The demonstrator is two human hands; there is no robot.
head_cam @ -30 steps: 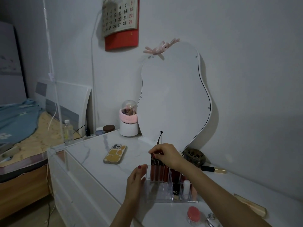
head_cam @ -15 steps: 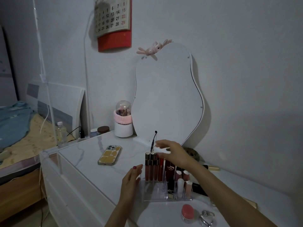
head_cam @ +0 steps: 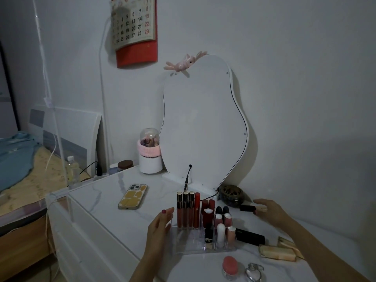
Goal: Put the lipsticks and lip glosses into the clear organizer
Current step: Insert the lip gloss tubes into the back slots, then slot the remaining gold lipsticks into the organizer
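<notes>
Lipstick, black with gold end, pinched in right hand grip; left hand relaxed

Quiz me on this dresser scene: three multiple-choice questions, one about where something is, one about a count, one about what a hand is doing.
1. Where does the phone lie?
A. left of the clear organizer
B. inside it
C. behind the mirror

2. How many tall lip glosses stand in the organizer's left row?
A. two
B. four
C. six

3. What is the right hand doing?
A. hanging idle
B. reaching to a black lipstick on the dresser top
C. lifting the phone

Answers: 1 A, it lies apart to the left; 2 B, four tubes side by side; 3 B, fingers at the tube.
</notes>
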